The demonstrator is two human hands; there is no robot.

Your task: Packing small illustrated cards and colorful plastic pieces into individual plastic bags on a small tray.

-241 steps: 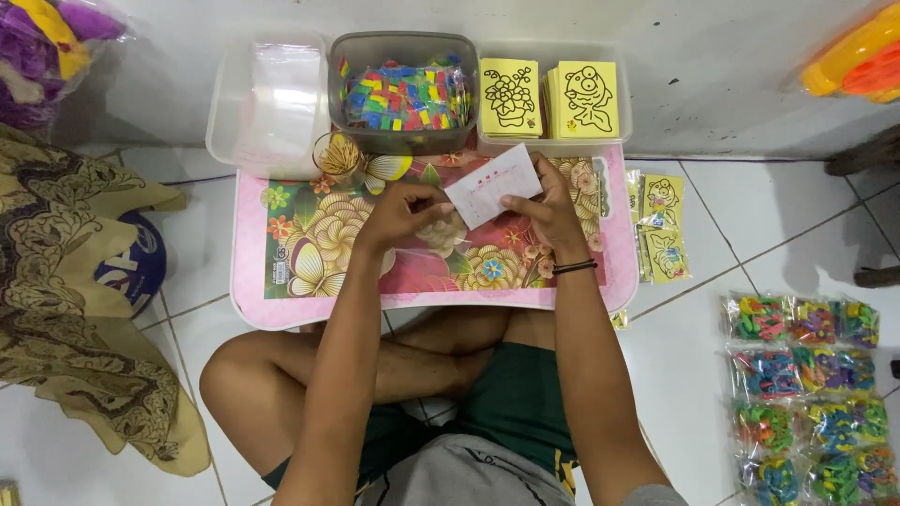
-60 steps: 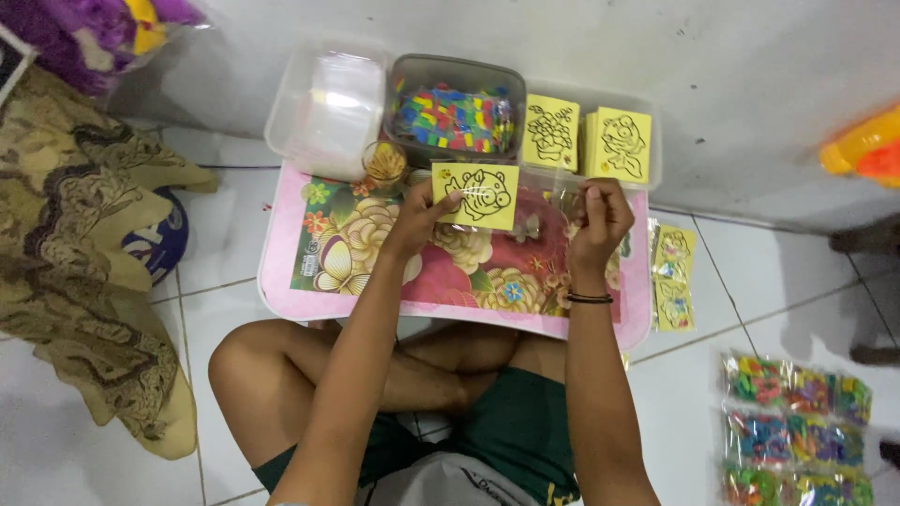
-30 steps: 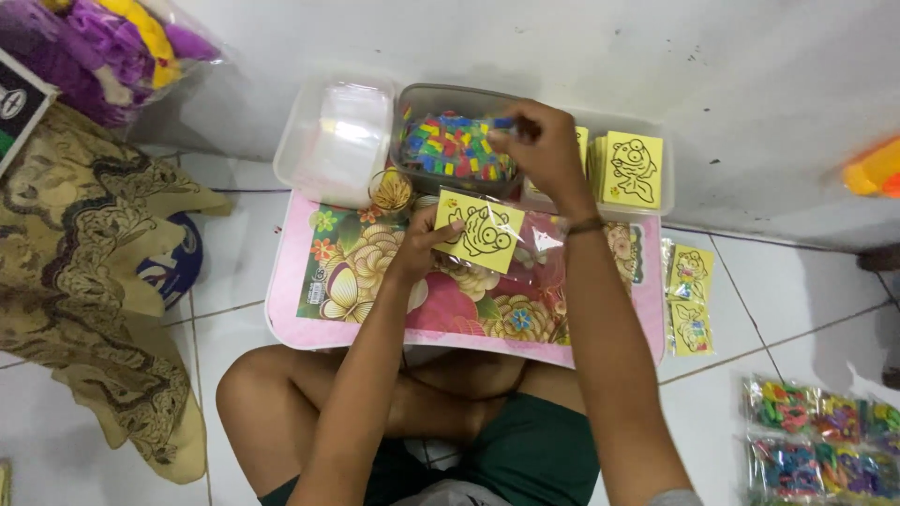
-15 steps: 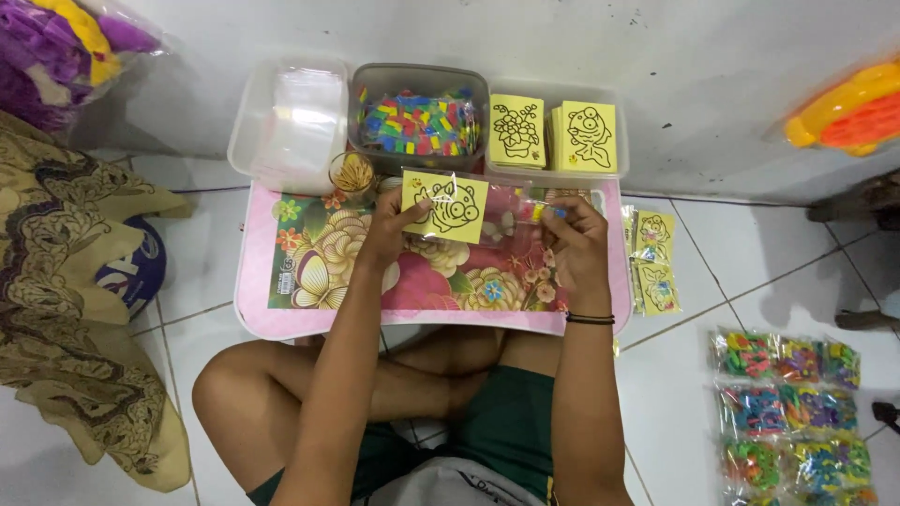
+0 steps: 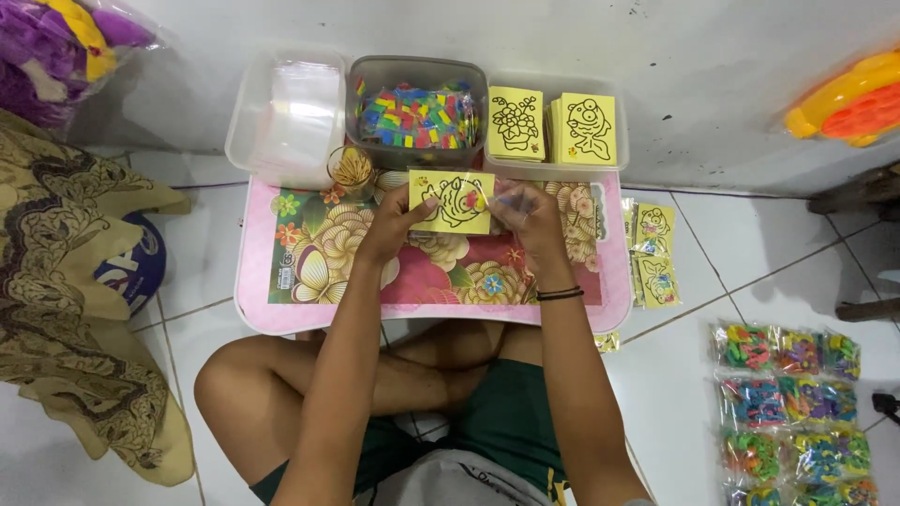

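My left hand [image 5: 392, 225] holds a yellow card with a black fish drawing [image 5: 451, 201] by its left edge, above a pink floral lap table [image 5: 281, 281]. My right hand [image 5: 525, 217] grips the card's right edge together with small coloured pieces, one blue. Behind them stands a grey tub of mixed coloured pieces [image 5: 417, 114]. To its right a clear tub holds two stacks of yellow drawing cards [image 5: 553, 126].
A clear tub of plastic sleeves [image 5: 286, 112] stands at the back left, with a small cup of wooden sticks [image 5: 352, 171] by it. Bagged yellow cards [image 5: 652, 253] lie right of the table, bags of coloured pieces [image 5: 797, 403] on the floor at right. Patterned cloth [image 5: 75, 309] lies at left.
My right hand reached into the grey tub a second ago, then came back to the card with small pieces. The card stayed in my left hand.
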